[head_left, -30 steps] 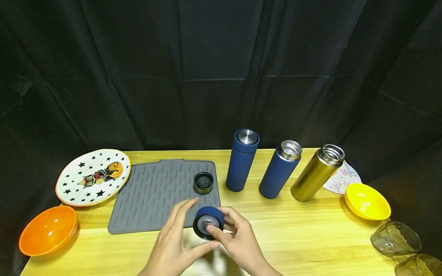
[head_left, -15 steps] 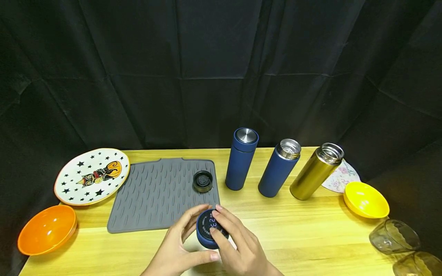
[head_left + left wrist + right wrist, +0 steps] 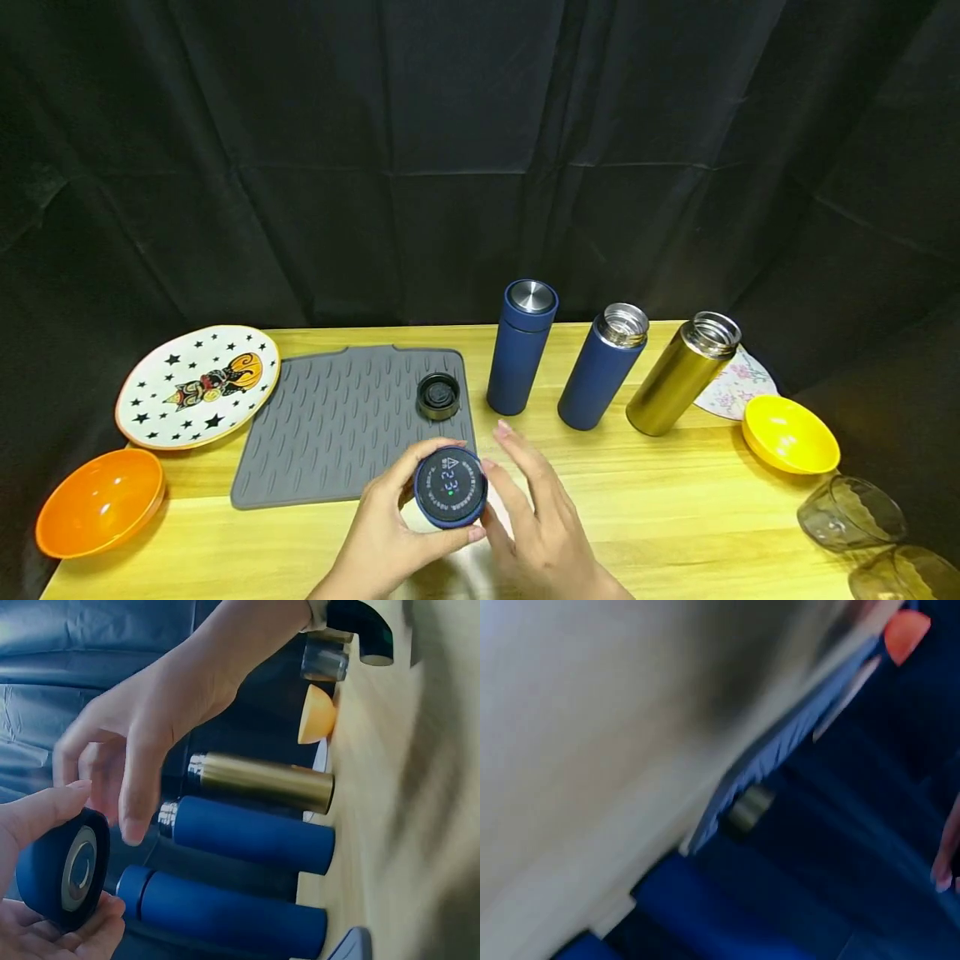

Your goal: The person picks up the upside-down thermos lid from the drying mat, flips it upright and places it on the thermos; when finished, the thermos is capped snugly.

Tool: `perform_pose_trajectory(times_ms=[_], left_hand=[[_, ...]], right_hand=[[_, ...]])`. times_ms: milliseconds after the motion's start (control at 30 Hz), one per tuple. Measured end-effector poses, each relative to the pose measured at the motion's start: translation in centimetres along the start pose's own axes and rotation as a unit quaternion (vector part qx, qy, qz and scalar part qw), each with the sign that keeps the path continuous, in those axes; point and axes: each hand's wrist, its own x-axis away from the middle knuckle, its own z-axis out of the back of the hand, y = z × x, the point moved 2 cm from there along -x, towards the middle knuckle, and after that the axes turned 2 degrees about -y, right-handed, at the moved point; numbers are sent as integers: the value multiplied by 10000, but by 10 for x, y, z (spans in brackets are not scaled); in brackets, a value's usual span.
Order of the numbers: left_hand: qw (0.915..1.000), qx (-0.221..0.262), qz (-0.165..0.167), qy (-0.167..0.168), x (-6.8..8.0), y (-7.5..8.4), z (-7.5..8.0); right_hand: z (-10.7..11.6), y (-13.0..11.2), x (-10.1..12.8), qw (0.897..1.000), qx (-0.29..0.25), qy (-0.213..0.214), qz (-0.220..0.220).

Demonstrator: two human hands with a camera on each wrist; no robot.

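My left hand point(image 3: 390, 521) grips a round blue bottle lid point(image 3: 450, 487) between thumb and fingers. Its black top faces up in the head view and shows lit digits reading 23. From the left wrist, the lid's underside shows a pale metal disc. Just right of the lid is my right hand point(image 3: 551, 521), holding nothing, its fingers loosely bent and spread. Beyond the hands, a blue bottle point(image 3: 517, 362) stands closed with a steel-topped lid. Beside it stand an open blue bottle point(image 3: 600, 379) and an open gold bottle point(image 3: 675, 387).
A black lid point(image 3: 438, 395) lies on the grey mat point(image 3: 337, 425). Leftward are a star-patterned plate point(image 3: 165, 350) and an orange bowl point(image 3: 101, 504). At the right, a floral plate point(image 3: 738, 387), yellow bowl point(image 3: 790, 433) and two glass cups point(image 3: 851, 512) stand. The right wrist view is blurred.
The lid has turned from underside up to display side up. My left hand has taken hold of it, and my right hand has let go and drawn away rightward.
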Motion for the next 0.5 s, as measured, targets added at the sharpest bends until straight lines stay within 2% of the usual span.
perform_pose_trajectory(times_ms=[67, 133, 167, 233, 367, 467, 500], left_hand=[[9999, 45, 78, 84, -5, 2, 4], [9998, 35, 136, 152, -10, 4, 9], [9997, 47, 158, 172, -13, 5, 11], [9996, 75, 200, 200, -17, 7, 15], [9992, 42, 287, 283, -21, 9, 21], [9987, -2, 345, 371, -20, 10, 25], [9986, -16, 362, 384, -20, 11, 25]], right_hand=[[5, 12, 2, 9948, 203, -106, -989], [11, 28, 4, 9788, 351, -168, -2009], [14, 37, 4, 9668, 381, -144, -2522], [20, 56, 5, 9382, 400, 3, -3437], [23, 94, 11, 8747, 485, 356, -4809], [20, 121, 20, 8195, 305, 269, -5716], [18, 127, 23, 8051, 191, 216, -5924]])
